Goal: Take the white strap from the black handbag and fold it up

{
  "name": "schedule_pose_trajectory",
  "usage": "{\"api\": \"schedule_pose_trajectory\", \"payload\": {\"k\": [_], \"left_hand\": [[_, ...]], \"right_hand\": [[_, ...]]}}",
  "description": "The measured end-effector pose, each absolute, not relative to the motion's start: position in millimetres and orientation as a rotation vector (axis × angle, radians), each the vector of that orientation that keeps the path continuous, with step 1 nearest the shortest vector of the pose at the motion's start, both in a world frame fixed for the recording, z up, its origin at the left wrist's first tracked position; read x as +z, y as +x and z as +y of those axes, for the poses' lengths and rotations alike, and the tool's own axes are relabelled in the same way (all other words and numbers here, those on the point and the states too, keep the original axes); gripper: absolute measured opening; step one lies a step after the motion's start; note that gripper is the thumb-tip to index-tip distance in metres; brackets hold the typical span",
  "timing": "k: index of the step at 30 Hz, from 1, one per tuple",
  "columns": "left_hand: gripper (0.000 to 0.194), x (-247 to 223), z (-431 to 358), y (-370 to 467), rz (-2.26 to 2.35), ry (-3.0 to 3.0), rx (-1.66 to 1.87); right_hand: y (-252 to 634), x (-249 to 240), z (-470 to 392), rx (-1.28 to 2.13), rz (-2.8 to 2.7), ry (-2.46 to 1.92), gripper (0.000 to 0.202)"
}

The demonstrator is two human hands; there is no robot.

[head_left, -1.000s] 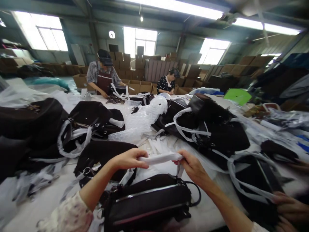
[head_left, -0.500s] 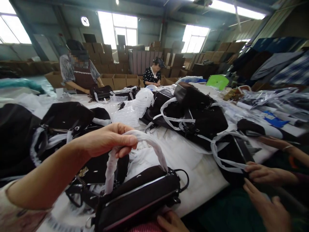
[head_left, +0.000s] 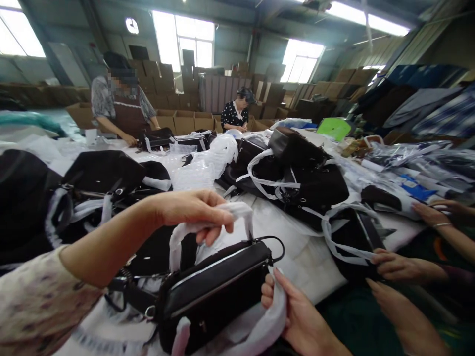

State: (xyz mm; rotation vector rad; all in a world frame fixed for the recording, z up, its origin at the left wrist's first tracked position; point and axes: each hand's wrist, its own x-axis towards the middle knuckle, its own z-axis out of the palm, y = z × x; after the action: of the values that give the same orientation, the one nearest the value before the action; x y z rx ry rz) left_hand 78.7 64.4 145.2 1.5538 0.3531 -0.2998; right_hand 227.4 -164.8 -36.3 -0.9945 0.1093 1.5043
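Note:
A black handbag (head_left: 218, 291) with zips and handles wrapped in white sheeting lies at the table's near edge. My left hand (head_left: 200, 215) is closed on its far wrapped handle (head_left: 175, 244), holding it raised over the bag. At the bag's right end, my right hand (head_left: 293, 309) grips the near wrapped handle (head_left: 260, 332), thumb up, fingers curled round it. A thin black loop (head_left: 278, 247) stands out from the bag's right end. A black strap with a metal ring is at its left end.
Black bags (head_left: 104, 173) lie at left, more (head_left: 311, 183) are piled at centre right. A co-worker's hands (head_left: 408, 264) hold a bag at right. Two people (head_left: 126, 106) stand across the white table (head_left: 308, 267). Bubble wrap (head_left: 196, 170) lies mid-table.
My right hand has come up from the bottom edge and now holds the near handle. My left hand has shifted right with the far handle. The bag has turned, showing its front.

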Motion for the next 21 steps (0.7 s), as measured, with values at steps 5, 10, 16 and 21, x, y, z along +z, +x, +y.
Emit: {"api": "schedule_pose_trajectory", "payload": {"k": [5,10,16,21], "left_hand": [[0.017,124.7,16.6,81.9,0.286,1.811,-0.597],[0.025,97.0,-5.0,74.8,0.323,1.785,-0.345],[0.045,88.6,-16.1,76.3,0.223,1.086,-0.732],[0.052,102.0,11.2,65.3,0.346,1.101,-0.479]], "right_hand": [[240.2,12.0,-132.2,1.568,0.498,-0.627,0.029],[241.1,63.2,-117.1,1.423,0.392,-0.514,0.038],[230.3,85.9,-106.1,1.258,0.313,-0.693,0.023],[232.7,98.1,-111.1,1.272,0.204,-0.704,0.025]]}}
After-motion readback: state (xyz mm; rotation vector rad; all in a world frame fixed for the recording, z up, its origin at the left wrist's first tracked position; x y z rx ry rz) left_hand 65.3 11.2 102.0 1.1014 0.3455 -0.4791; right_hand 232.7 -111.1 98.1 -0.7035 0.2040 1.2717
